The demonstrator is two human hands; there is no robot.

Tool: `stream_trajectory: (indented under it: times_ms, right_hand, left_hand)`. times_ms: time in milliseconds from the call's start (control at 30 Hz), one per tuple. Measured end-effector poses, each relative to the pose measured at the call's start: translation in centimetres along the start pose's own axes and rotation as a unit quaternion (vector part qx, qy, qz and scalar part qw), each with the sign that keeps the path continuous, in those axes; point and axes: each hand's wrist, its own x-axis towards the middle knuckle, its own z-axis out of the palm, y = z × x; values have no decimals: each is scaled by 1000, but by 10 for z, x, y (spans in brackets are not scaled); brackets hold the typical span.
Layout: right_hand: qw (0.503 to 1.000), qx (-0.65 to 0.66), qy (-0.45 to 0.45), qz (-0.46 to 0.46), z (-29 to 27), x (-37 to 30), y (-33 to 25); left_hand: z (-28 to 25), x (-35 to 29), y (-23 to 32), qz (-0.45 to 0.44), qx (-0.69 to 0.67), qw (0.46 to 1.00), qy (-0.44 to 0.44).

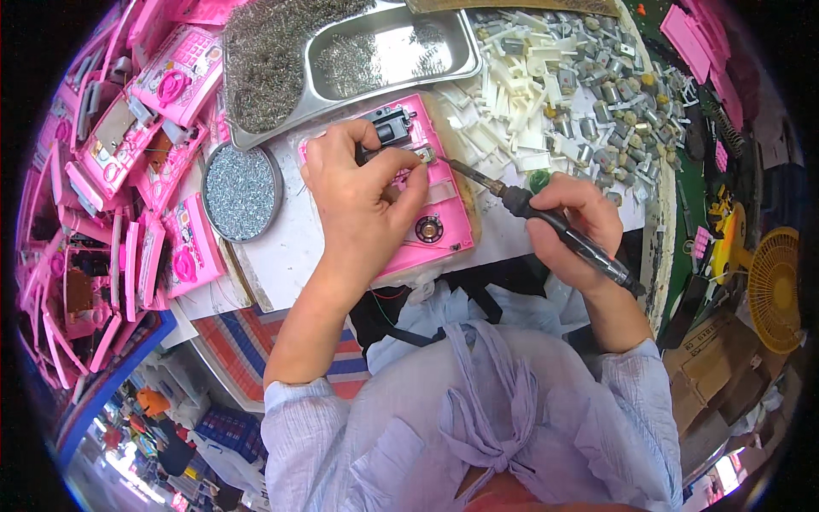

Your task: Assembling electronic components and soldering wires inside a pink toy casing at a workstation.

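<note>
A pink plastic casing (461,224) lies open on the bench, with a black battery-box-like part, a small metal part (425,155) and a round speaker (429,228) inside. My left hand (365,183) reaches over its left side, thumb and finger pinched together; what they hold is too small to make out. A soldering iron (563,229) with a black handle and thin metal tip is gripped in my right hand (583,224). Its tip meets or nearly meets the small metal part beside my left fingertips. Something round and green (538,180) shows by my right fingers.
Left of the casing stands a round dish (279,183) of small screws. Behind is a metal tray (471,64) of springs. White plastic parts (520,94) and small motors (610,111) pile up at the back right. Pink casings (175,77) heap at the left; a yellow fan (775,290) stands right.
</note>
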Motion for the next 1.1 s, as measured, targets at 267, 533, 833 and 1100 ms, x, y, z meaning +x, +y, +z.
stream_trajectory:
  times_ms: [267, 533, 833, 1100]
  right_hand:
    - [999, 17, -24, 44, 2, 0, -1]
    - [999, 4, -22, 27, 2, 3, 3]
    - [999, -27, -32, 9, 2, 10, 0]
    - [999, -28, -39, 9, -1, 17, -6]
  left_hand:
    - [2, 1, -1, -4, 1, 1000, 3]
    - [1, 0, -2, 3, 8, 1000, -3]
    - [-1, 1, -3, 6, 15, 1000, -17]
    - [-4, 1, -2, 4, 31, 999, -34]
